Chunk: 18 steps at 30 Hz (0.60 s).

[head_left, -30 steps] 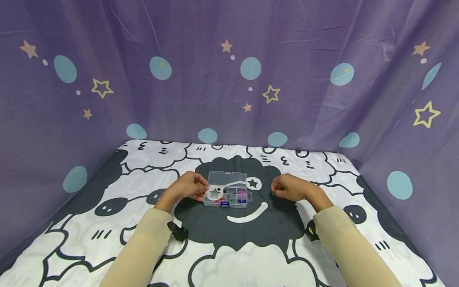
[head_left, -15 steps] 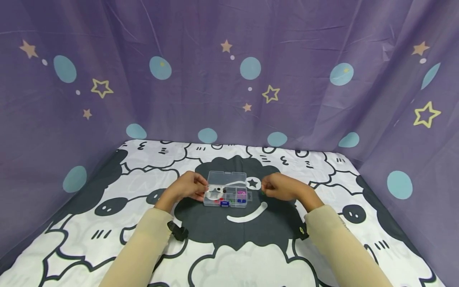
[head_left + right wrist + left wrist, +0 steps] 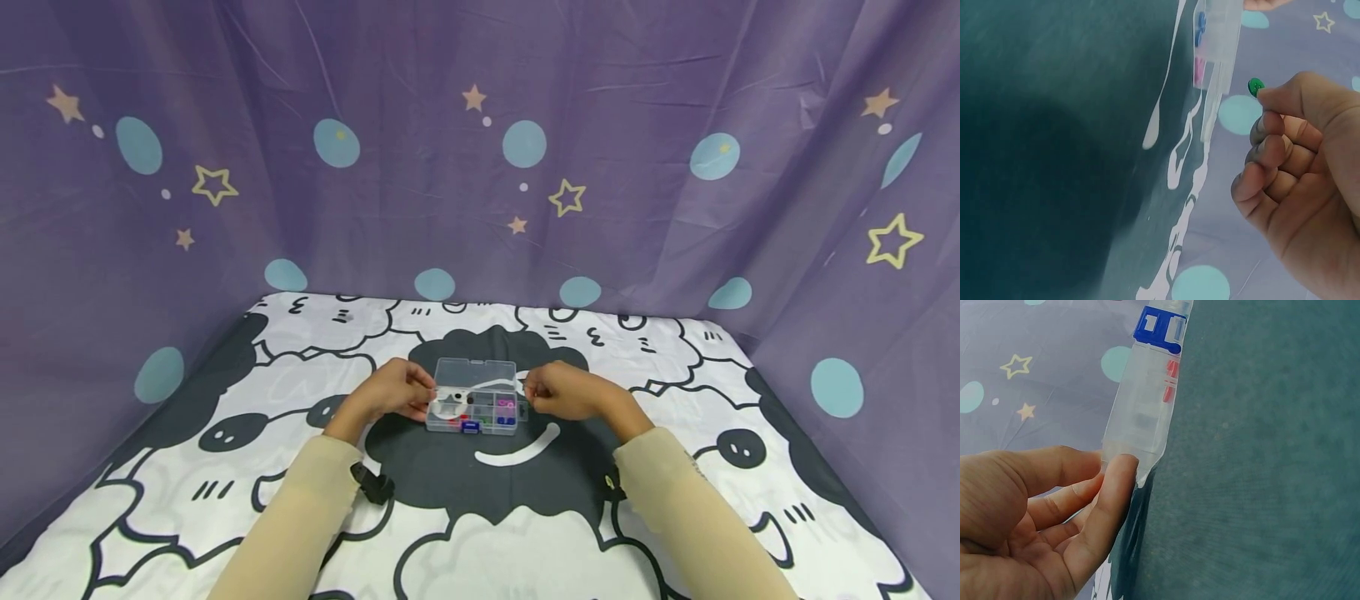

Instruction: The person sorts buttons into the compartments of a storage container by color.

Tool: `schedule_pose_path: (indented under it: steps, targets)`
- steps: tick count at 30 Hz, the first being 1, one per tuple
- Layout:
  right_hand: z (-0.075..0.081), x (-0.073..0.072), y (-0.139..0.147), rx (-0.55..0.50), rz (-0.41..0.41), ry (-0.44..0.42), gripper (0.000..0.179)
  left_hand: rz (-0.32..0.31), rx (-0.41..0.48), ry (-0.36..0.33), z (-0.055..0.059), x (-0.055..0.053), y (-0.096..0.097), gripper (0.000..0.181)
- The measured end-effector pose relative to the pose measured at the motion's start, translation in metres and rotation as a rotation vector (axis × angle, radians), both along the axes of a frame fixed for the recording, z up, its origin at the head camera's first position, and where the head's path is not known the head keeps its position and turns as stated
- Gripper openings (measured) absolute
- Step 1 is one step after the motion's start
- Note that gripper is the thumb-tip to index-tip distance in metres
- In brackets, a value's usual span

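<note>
A clear plastic divided box (image 3: 491, 430) sits on the dark part of the cloth, its clear lid (image 3: 474, 370) standing open at the back. Its compartments hold small pink pieces (image 3: 506, 403), blue pieces (image 3: 506, 420) and red ones (image 3: 1170, 381). A blue latch (image 3: 1159, 329) marks the front. My left hand (image 3: 393, 389) holds the box's left end between thumb and fingers. Just right of the box, my right hand (image 3: 566, 392) pinches a green button (image 3: 1255, 86) between thumb and index finger, the other fingers curled below.
A white cloth with black cartoon sheep (image 3: 517, 550) covers the table. Behind it and at both sides hangs a purple curtain (image 3: 420, 208) with stars and teal dots. A clear tab (image 3: 1211, 112) sticks out from the box's right end.
My right hand has moved left with the green button, from well right of the box to close beside its right end. The left hand and the box have stayed in place.
</note>
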State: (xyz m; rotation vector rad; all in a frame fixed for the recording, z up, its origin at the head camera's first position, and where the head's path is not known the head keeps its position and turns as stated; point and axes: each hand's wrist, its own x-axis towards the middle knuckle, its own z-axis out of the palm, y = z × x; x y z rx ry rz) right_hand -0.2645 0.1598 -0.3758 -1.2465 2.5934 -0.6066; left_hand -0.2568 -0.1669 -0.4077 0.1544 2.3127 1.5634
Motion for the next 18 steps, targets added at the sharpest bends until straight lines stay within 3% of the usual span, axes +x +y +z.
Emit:
schedule_pose_path:
  steps: [18]
  targets:
    - [-0.002,0.003,-0.034,0.002,0.032,-0.039,0.013,0.001,-0.006,0.0,0.002,0.001,0.0,0.023]
